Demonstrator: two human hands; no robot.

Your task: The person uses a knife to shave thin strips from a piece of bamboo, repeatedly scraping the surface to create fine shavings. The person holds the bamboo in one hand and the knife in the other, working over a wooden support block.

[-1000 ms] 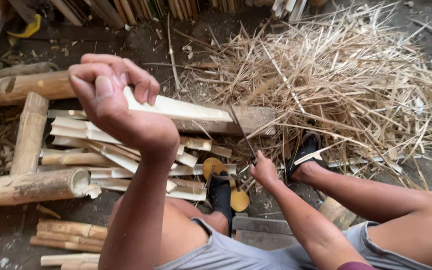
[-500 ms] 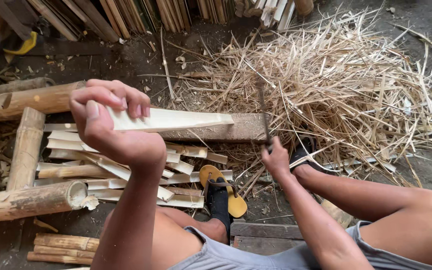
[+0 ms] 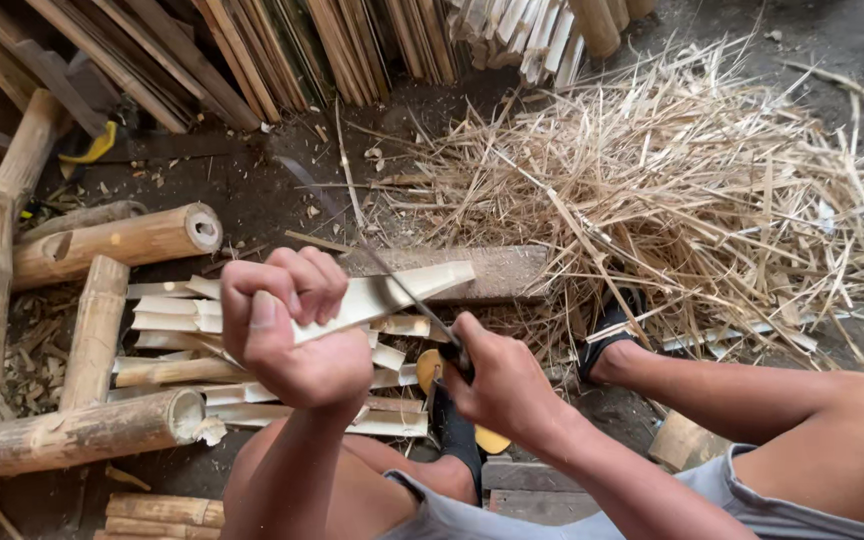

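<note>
Pale, smooth, matt bamboo slat point(image 3: 392, 295); thin grey metal knife blade point(image 3: 352, 235); rough brown bamboo poles point(image 3: 102, 245); dry, stringy straw-coloured shavings point(image 3: 672, 190); dull dirt floor point(image 3: 252, 195)

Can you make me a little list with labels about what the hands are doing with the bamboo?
left hand: grips a pale bamboo slat
right hand: holds a knife, blade lying across the slat
under the slat: wooden block
left side: round bamboo poles
right side: pile of bamboo shavings
back: stacked bamboo strips
</note>
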